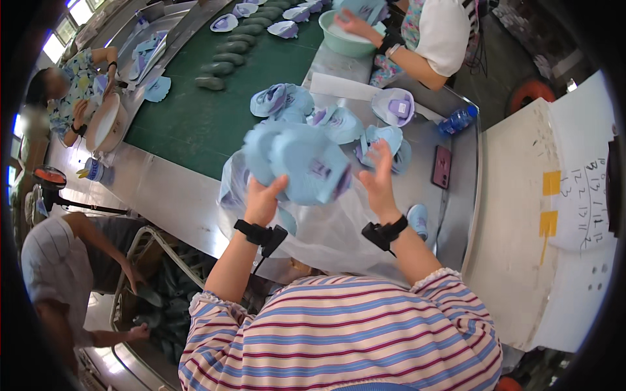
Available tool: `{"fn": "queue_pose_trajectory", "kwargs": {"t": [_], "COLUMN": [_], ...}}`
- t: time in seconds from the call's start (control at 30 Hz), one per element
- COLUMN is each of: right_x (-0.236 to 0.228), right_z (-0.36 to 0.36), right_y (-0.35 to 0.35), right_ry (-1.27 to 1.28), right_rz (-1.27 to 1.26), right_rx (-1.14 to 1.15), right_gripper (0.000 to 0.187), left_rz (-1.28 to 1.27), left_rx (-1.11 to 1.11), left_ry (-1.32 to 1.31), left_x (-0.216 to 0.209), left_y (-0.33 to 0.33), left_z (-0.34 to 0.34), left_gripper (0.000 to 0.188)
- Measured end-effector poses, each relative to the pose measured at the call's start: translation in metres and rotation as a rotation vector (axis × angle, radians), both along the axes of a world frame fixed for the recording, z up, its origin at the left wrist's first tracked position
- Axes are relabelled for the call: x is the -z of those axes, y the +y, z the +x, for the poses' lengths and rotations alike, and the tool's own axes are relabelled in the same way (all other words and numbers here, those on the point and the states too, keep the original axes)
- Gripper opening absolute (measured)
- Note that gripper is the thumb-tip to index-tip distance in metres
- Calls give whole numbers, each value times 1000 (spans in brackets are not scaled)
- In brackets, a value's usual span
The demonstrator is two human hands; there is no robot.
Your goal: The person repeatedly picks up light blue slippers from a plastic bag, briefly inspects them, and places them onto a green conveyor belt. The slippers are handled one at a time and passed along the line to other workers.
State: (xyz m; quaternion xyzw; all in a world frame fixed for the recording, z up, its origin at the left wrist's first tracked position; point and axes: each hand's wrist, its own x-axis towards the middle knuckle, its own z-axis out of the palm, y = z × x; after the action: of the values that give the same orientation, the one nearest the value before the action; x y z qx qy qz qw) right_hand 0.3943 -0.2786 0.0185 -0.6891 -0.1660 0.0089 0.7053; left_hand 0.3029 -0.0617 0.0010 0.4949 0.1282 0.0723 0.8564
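My left hand (262, 201) grips a stack of light blue shoe uppers (297, 163) by its near edge, thumb on top, raised over the bench. The stack is slightly blurred. Just right of it, my right hand (379, 186) is open with its fingers apart, holding nothing. Beyond both hands lie more loose blue and purple uppers (342, 124), and a white and lilac upper (393, 106) rests at the right. Beneath the stack spreads a clear plastic bag (352, 231). Another pale blue upper (417, 221) sits near my right wrist.
A pink phone (441, 166) and a blue bottle (459, 121) occupy the metal bench's right side. Dark shoe lasts (225, 68) line the green belt (179, 130). Co-workers are by a green basin (349, 42) and a beige basin (107, 124); another person reaches into a crate (124, 293) of lasts.
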Motion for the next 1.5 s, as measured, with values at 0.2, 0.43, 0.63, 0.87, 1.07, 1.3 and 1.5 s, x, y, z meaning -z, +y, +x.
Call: {"fn": "queue_pose_trajectory", "kwargs": {"t": [0.2, 0.43, 0.63, 0.87, 1.07, 1.3, 1.5], "right_x": [66, 63, 31, -156, -280, -266, -272], "right_z": [32, 25, 8, 17, -63, -100, -99], "right_y": [-30, -11, 22, 14, 38, 44, 20], "right_ry": [1116, 706, 116, -279, -1119, -1140, -1151], "right_rz": [1144, 352, -568, -49, 23, 173, 185], "right_rx": [-821, -284, -323, -807, -779, -383, -512], "right_gripper": [63, 65, 67, 47, 18, 21, 28], "left_rz": [-137, -111, 388, 16, 138, 1177, 1100], "left_rx": [-115, -3, -10, -249, -262, -518, 431], "left_ry": [-72, 32, 95, -53, 499, 18, -28], "left_x": [14, 17, 26, 28, 130, 122, 39], "left_y": [9, 31, 1, 74, 93, 84, 24], "left_z": [31, 35, 68, 158, 178, 144, 36], "left_gripper": [42, 43, 52, 51, 59, 59, 42]}}
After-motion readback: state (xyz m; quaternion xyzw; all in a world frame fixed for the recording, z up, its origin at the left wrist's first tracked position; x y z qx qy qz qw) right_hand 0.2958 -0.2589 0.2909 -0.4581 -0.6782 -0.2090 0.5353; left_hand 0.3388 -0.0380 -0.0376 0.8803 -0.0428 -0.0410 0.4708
